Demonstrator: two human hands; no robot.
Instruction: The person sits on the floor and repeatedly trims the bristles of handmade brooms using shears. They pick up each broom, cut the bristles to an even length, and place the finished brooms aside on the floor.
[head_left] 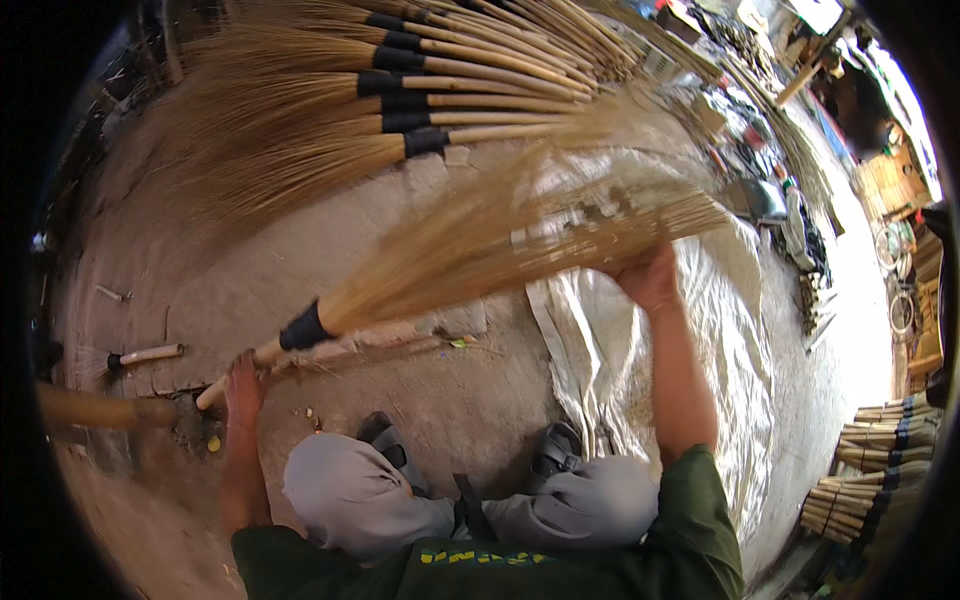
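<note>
Pale wood fills the left hand (243, 388) — its fingers are wrapped around the handle of a broom (420, 272), low on the left. The right arm reaches out to the far right, the right hand (648, 280) at the underside of the bristles; its fingers are hidden, so I cannot tell whether they are closed. The broom slants between both hands, from near left to far right.

Yellow lettering runs across the dark green shirt (330, 575). Grey trousers (355, 495) show between the forearms.

Bristles and right arm cover parts of a whitish sheet (720, 370). Farther off lie black-bound brooms (490, 75) — bristles leftward. A blurred wooden piece (110, 410) juts in at left; bundled handles (835, 505) sit near right.
</note>
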